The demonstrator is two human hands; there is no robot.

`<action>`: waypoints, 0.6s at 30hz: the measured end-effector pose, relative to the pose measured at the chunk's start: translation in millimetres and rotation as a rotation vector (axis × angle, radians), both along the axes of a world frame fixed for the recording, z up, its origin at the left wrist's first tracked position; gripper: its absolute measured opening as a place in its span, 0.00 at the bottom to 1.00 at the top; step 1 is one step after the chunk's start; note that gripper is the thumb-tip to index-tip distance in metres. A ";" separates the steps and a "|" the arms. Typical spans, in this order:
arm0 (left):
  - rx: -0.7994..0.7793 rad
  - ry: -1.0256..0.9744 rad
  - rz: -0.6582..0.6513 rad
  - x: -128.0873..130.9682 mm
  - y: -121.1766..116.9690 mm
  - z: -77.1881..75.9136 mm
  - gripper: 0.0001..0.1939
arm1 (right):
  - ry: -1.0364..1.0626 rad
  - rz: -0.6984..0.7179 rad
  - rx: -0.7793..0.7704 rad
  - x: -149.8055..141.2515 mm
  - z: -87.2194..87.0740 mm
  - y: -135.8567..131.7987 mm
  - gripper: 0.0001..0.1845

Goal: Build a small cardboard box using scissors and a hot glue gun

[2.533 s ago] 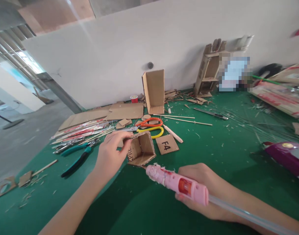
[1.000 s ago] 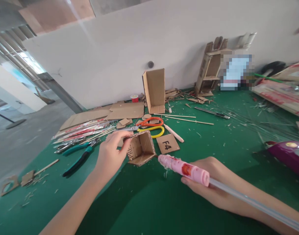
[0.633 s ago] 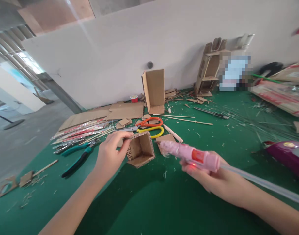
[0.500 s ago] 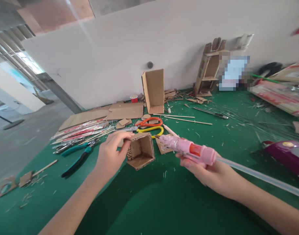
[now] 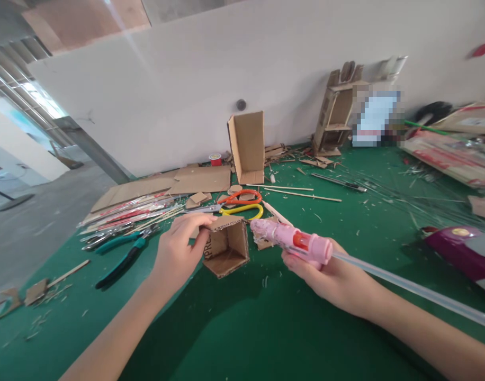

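A small open cardboard box (image 5: 228, 244) is pinched at its upper left edge by my left hand (image 5: 183, 244), its hollow side facing me. Printed letters show on its left wall. My right hand (image 5: 325, 272) is wrapped around a pink hot glue gun (image 5: 292, 238), and a long clear glue stick (image 5: 409, 288) sticks out of its back. The gun's nozzle points left, close to the box's upper right edge; whether it touches cannot be made out. Scissors (image 5: 242, 203) with orange and yellow handles lie just behind the box.
Teal-handled pliers (image 5: 125, 259) and wrapped sticks (image 5: 135, 209) lie to the left. A taller cardboard piece (image 5: 248, 148) stands at the back, with a cardboard shelf structure (image 5: 335, 119) to its right. A utility knife (image 5: 340, 182) and a purple appliance (image 5: 460, 256) are on the right.
My right hand has brought the glue gun slightly left, and its nozzle is now nearer the box's edge. My left hand keeps its hold on the box, and the view has shifted a little.
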State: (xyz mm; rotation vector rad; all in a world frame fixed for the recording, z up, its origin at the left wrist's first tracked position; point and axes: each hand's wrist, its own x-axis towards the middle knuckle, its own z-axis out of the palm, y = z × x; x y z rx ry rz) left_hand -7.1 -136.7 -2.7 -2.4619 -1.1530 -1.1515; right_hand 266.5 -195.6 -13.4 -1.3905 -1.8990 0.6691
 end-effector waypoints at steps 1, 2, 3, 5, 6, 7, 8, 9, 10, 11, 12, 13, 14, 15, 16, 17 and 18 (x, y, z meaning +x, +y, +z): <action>-0.002 -0.001 -0.002 0.2 -0.1 -0.2 0.12 | 0.002 -0.008 0.004 -0.2 0.6 0.0 0.17; -0.003 -0.003 -0.004 0.5 -0.2 -0.3 0.12 | 0.006 -0.019 0.010 -0.3 1.1 0.0 0.17; -0.003 -0.003 -0.007 0.7 -0.2 -0.5 0.12 | 0.009 -0.029 0.014 -0.2 1.3 -0.1 0.17; 0.001 -0.005 -0.011 1.0 -0.2 -0.7 0.12 | 0.009 -0.045 0.020 0.3 1.2 -0.4 0.18; 0.002 -0.005 -0.010 1.1 -0.2 -0.8 0.12 | 0.005 -0.050 0.021 0.6 0.9 -0.7 0.19; 0.003 -0.004 -0.008 1.2 -0.3 -0.8 0.12 | 0.000 -0.056 0.021 1.0 0.5 -1.0 0.19; -0.001 -0.003 -0.007 1.2 -0.3 -0.8 0.12 | -0.005 -0.063 0.021 1.5 0.1 -1.4 0.19; -0.005 -0.003 -0.007 1.2 -0.3 -0.8 0.12 | -0.011 -0.069 0.020 1.9 -0.4 -1.9 0.19; -0.010 -0.002 -0.007 1.2 -0.3 -0.8 0.12 | -0.017 -0.074 0.021 2.3 -0.8 -2.4 0.19; -0.013 -0.001 -0.006 1.2 -0.3 -0.7 0.12 | -0.023 -0.077 0.021 2.6 -1.1 -2.9 0.19; -0.014 -0.001 -0.003 1.1 -0.3 -0.7 0.12 | -0.030 -0.076 0.021 2.9 -1.4 -3.4 0.19; -0.014 -0.004 0.002 1.0 -0.3 -0.6 0.12 | -0.038 -0.073 0.021 3.1 -1.4 -3.9 0.19; -0.016 -0.006 0.009 0.9 -0.2 -0.5 0.11 | -0.045 -0.069 0.020 3.2 -1.4 -4.3 0.19; -0.015 -0.007 0.015 0.7 -0.2 -0.4 0.10 | -0.052 -0.065 0.019 3.2 -1.1 -4.7 0.19; -0.017 -0.007 0.021 0.4 -0.2 -0.3 0.10 | -0.056 -0.061 0.019 3.2 -0.7 -5.0 0.19; -0.022 -0.007 0.025 0.2 -0.3 -0.2 0.09 | -0.057 -0.058 0.018 3.1 -0.3 -5.1 0.19; -0.025 -0.006 0.028 -0.1 -0.3 -0.1 0.09 | -0.056 -0.055 0.019 3.0 0.2 -5.3 0.19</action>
